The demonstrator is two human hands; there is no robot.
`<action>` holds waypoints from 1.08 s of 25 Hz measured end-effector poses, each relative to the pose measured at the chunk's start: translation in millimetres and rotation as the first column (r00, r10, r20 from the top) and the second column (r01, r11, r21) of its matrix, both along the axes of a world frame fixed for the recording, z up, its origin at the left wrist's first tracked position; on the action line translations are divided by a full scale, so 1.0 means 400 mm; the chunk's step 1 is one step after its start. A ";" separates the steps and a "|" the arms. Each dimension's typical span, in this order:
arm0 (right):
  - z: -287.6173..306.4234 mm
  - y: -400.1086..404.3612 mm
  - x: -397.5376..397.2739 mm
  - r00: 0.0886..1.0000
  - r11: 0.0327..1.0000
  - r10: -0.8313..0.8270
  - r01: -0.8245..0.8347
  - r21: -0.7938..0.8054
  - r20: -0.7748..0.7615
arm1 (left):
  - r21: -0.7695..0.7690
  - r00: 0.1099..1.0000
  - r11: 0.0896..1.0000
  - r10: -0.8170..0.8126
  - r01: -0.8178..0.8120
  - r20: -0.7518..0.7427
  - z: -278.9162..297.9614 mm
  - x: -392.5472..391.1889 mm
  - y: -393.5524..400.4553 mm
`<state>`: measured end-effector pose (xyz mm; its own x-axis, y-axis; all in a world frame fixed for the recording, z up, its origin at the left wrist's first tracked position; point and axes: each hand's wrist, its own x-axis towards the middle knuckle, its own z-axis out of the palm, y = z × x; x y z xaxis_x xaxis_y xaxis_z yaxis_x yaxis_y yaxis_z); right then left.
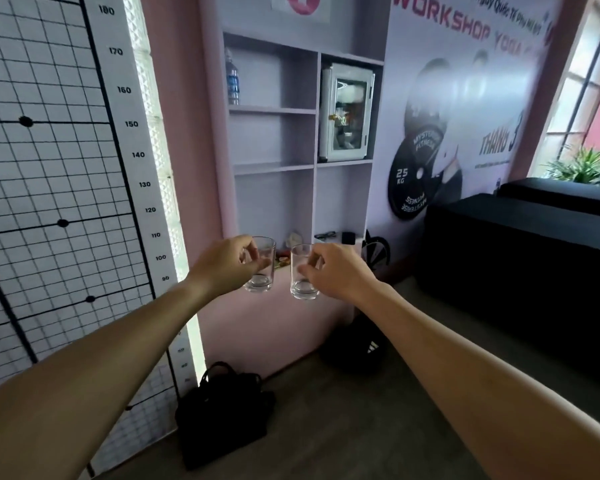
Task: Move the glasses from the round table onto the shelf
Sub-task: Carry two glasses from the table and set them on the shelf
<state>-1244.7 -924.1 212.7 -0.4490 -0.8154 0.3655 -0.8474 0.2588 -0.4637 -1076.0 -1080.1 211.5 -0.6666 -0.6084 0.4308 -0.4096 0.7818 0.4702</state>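
Observation:
Both my arms reach forward toward a lilac built-in shelf unit [274, 111]. My left hand [224, 265] grips a clear drinking glass [262, 277] upright by its side. My right hand [333, 268] grips a second clear glass [301, 282], also upright, a little to the right of the first. Both glasses hang in the air in front of the shelf's lowest level [321, 237]. The two glasses are apart, not touching. The round table is out of view.
A water bottle [232, 77] stands on the top left shelf; a small glass-door cabinet [347, 112] fills the upper right bay. Small items lie on the lowest level. Black bags [222, 410] sit on the floor below. A black padded bench [520, 244] is at right.

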 end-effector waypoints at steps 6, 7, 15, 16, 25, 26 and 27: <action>0.075 -0.222 -0.237 0.999 0.999 0.040 -0.040 -0.018 -0.029 | -0.016 0.998 0.999 0.028 -0.029 -0.059 0.070 -0.218 -0.206; 0.080 -0.262 -0.272 0.998 0.999 0.044 -0.045 -0.018 -0.034 | -0.019 0.997 0.999 0.028 -0.030 -0.071 0.079 -0.251 -0.240; 0.126 -0.603 -0.531 0.995 0.994 0.090 -0.093 -0.065 -0.041 | -0.077 0.985 0.991 0.094 -0.106 -0.146 0.125 -0.484 -0.562; 0.136 -0.657 -0.563 0.995 0.992 0.095 -0.098 -0.081 -0.044 | -0.096 0.983 0.988 0.104 -0.119 -0.149 0.134 -0.513 -0.614; 0.267 -1.115 -0.792 0.989 0.975 0.132 -0.140 -0.172 -0.061 | -0.181 0.966 0.961 0.177 -0.211 -0.188 0.259 -0.740 -1.007; 0.272 -1.157 -0.810 0.989 0.972 0.138 -0.145 -0.183 -0.051 | -0.183 0.964 0.958 0.187 -0.221 -0.187 0.268 -0.758 -1.039; 0.275 -1.196 -0.827 0.988 0.969 0.149 -0.154 -0.192 -0.042 | -0.182 0.963 0.956 0.199 -0.232 -0.183 0.274 -0.773 -1.069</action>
